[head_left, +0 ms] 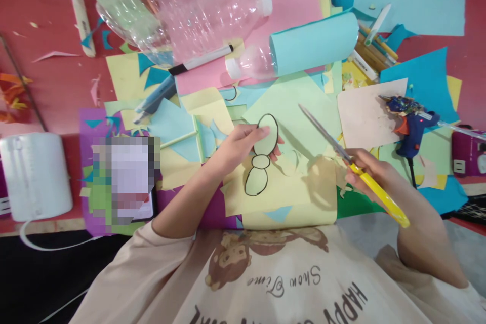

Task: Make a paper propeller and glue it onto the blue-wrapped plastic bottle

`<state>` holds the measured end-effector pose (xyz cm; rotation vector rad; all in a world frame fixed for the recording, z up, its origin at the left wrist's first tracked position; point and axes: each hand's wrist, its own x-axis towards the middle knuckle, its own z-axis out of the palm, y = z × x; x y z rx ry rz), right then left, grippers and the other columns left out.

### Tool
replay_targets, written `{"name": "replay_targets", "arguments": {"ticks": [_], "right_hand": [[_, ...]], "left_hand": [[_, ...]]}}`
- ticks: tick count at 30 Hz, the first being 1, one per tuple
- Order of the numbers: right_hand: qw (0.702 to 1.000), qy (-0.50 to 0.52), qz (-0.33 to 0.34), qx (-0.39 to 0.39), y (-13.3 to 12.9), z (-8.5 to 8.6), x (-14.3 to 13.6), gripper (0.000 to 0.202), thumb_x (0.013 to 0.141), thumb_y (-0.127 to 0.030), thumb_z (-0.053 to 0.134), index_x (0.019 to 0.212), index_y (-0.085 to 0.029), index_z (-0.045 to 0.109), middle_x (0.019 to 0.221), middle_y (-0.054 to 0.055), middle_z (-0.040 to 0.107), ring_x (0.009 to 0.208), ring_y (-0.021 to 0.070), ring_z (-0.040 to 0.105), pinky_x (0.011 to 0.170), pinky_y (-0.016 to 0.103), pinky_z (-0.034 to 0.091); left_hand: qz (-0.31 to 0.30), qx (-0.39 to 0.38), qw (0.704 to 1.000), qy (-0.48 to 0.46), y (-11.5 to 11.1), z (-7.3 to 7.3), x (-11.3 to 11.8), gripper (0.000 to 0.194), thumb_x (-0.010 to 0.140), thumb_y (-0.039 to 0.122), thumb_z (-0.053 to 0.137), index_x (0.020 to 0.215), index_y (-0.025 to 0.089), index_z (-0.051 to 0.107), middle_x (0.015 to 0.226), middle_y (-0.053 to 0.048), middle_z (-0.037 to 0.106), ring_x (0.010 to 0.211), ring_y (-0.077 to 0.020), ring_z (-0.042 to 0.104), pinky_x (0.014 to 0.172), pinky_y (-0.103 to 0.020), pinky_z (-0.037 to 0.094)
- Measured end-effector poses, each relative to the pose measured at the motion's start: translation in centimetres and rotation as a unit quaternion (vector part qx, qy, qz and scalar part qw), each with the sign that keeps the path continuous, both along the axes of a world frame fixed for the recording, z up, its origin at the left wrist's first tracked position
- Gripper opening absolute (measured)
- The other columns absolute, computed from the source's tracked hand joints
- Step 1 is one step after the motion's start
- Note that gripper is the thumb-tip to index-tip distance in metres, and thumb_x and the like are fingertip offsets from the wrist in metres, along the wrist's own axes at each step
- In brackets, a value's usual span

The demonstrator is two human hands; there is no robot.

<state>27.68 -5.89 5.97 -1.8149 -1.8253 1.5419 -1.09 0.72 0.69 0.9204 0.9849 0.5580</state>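
Between the thumb and fingers of my left hand (pixel 245 144) is a pale green paper bow cutout (pixel 256 181), outlined in black, with two rounded lobes and a small oval middle. My right hand (pixel 366 174) grips yellow-handled scissors (pixel 379 197) by the handle side, their blades pointing up and left, apart from the cutout. The blades look closed together. Below both hands lie yellow paper (pixel 292 215) and light green paper (pixel 304 96).
Clear plastic bottles (pixel 212 20) lie at the back, beside a bottle wrapped in light blue paper (pixel 315 43). A blue glue gun (pixel 412 136) rests at right. A phone (pixel 152 207), partly blurred, and a white pouch (pixel 36 177) are at left. Paper scraps and markers (pixel 205 59) surround them.
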Motion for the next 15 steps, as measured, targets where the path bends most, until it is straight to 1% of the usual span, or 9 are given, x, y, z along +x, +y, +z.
{"name": "replay_targets", "arguments": {"ticks": [2,3,5,6,8,11,13,15], "right_hand": [[0.994,-0.09,-0.004,0.066,0.6,-0.2,-0.1,0.035,0.088,-0.05,0.054,0.112,-0.024,0.053,0.069,0.001,0.057,0.056,0.0179,0.054,0.052,0.028,0.042],[0.983,-0.145,0.0,0.11,1.0,-0.5,-0.2,0.037,0.088,-0.05,0.054,0.114,-0.023,0.054,0.068,0.002,0.059,0.056,0.0197,0.056,0.052,0.029,0.041],[0.95,-0.242,0.015,0.198,1.7,-1.2,-0.5,0.04,0.086,-0.046,0.056,0.117,-0.021,0.057,0.072,0.006,0.065,0.061,0.0251,0.062,0.054,0.032,0.042],[0.934,-0.271,0.02,0.233,2.0,-1.7,-0.6,0.04,0.086,-0.043,0.058,0.118,-0.019,0.059,0.077,0.008,0.069,0.068,0.028,0.065,0.057,0.033,0.044],[0.913,-0.297,0.027,0.278,2.5,-2.7,-0.8,0.039,0.083,-0.034,0.061,0.119,-0.018,0.06,0.088,0.011,0.072,0.08,0.0311,0.068,0.064,0.036,0.049],[0.902,-0.301,0.039,0.307,2.7,-3.7,-0.8,0.043,0.083,-0.029,0.061,0.124,-0.018,0.058,0.096,0.012,0.072,0.088,0.0309,0.068,0.071,0.039,0.053],[0.897,-0.3,0.053,0.319,2.5,-3.6,-0.7,0.046,0.085,-0.031,0.06,0.129,-0.018,0.054,0.099,0.012,0.071,0.089,0.0299,0.068,0.072,0.041,0.054],[0.889,-0.313,0.069,0.326,2.3,-3.0,-0.6,0.049,0.088,-0.035,0.058,0.133,-0.017,0.051,0.101,0.013,0.071,0.087,0.0291,0.068,0.071,0.04,0.054]], "left_hand": [[0.041,0.01,0.999,-0.006,0.1,-0.1,0.1,0.043,0.088,0.049,0.052,0.092,0.01,0.07,0.075,-0.009,0.074,0.065,-0.0172,0.069,0.06,-0.026,0.056],[0.056,0.014,0.998,-0.007,0.1,0.0,0.1,0.045,0.088,0.05,0.051,0.096,0.01,0.07,0.077,-0.009,0.074,0.067,-0.0177,0.069,0.06,-0.026,0.056],[0.076,0.025,0.997,-0.003,0.2,0.0,0.0,0.05,0.088,0.054,0.05,0.104,0.011,0.068,0.081,-0.009,0.074,0.069,-0.0183,0.07,0.06,-0.026,0.055],[0.08,0.029,0.996,0.001,0.2,0.0,0.0,0.053,0.088,0.056,0.048,0.107,0.011,0.067,0.082,-0.009,0.074,0.069,-0.0183,0.069,0.059,-0.027,0.055],[0.088,0.04,0.995,0.011,0.2,0.0,0.0,0.056,0.088,0.059,0.045,0.11,0.012,0.066,0.084,-0.009,0.074,0.068,-0.0177,0.068,0.058,-0.026,0.054],[0.11,0.056,0.992,0.034,0.2,-0.3,0.1,0.057,0.088,0.06,0.044,0.112,0.013,0.065,0.084,-0.008,0.073,0.067,-0.0159,0.066,0.056,-0.024,0.052],[0.133,0.062,0.988,0.045,0.3,-0.5,0.1,0.055,0.087,0.06,0.046,0.11,0.014,0.066,0.082,-0.006,0.071,0.066,-0.0144,0.064,0.054,-0.023,0.049],[0.161,0.067,0.983,0.057,0.4,-0.7,0.2,0.053,0.087,0.06,0.046,0.106,0.016,0.068,0.075,-0.004,0.068,0.06,-0.0122,0.059,0.049,-0.022,0.045]]}}
